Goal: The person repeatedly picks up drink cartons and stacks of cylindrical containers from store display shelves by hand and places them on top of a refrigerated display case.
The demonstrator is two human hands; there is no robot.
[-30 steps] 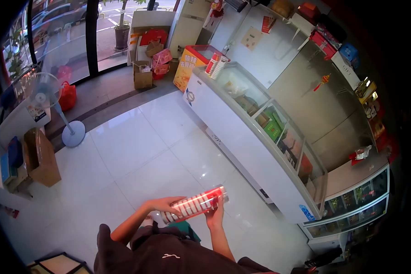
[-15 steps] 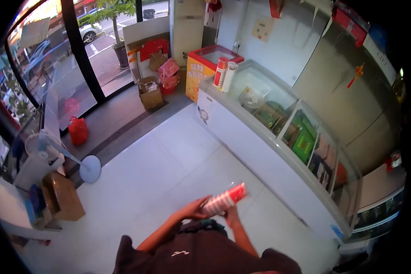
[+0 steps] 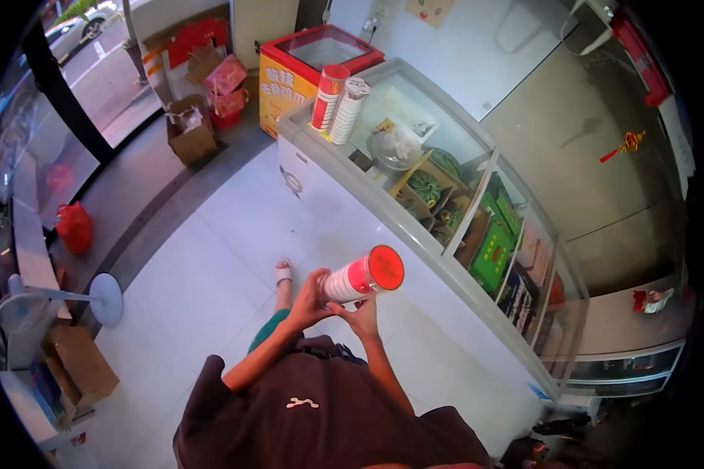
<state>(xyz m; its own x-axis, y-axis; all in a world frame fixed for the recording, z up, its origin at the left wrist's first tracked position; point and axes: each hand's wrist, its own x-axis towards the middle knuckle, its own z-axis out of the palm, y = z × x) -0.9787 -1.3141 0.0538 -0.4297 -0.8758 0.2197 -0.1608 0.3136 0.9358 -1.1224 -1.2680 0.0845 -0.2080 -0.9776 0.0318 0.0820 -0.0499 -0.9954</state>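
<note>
In front of my body I hold a stack of red and white paper cups (image 3: 350, 279) tilted, its round red end toward the upper right. My left hand (image 3: 311, 301) is wrapped around the lower left end of the stack. From below, my right hand (image 3: 360, 316) grips the stack near its middle, its fingers partly hidden. Beyond my hands, a red and white cup stack (image 3: 327, 98) and a mostly white cup stack (image 3: 347, 113) stand upright side by side on the near left corner of the glass-topped freezer (image 3: 305, 144).
Watermelons (image 3: 425, 187) and green boxes (image 3: 491, 254) lie inside the freezer. A smaller red-rimmed freezer (image 3: 278, 94) adjoins its far end. To the left are a cardboard box (image 3: 192, 144), a red bag (image 3: 73, 228), a fan's round base (image 3: 106, 299) and an open carton (image 3: 82, 363).
My view has moved closer to the freezer. The held stack has turned so its red round end faces me more. One of my feet now shows ahead on the floor.
</note>
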